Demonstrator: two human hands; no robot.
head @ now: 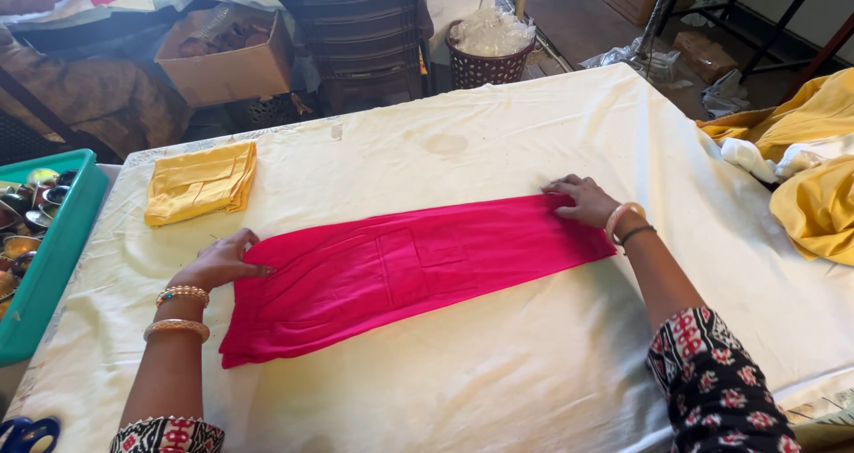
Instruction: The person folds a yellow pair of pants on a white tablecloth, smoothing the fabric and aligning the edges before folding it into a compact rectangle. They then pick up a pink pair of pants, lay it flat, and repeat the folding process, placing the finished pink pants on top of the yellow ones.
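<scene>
A long pink cloth (400,270), folded lengthwise, lies flat across the cream-covered table (498,382). My left hand (222,259) rests on its left end with fingers pressing the upper edge. My right hand (583,199) presses flat on the right end, fingers spread over the top corner. Neither hand lifts the cloth. Both wrists wear bangles.
A folded yellow cloth (201,182) lies at the table's far left. A teal tray (53,248) with small metal items stands at the left edge. Yellow and white fabric (814,168) is heaped at the right. Blue scissors (27,433) sit at the bottom left. A basket (487,54), a chair and a cardboard box stand beyond.
</scene>
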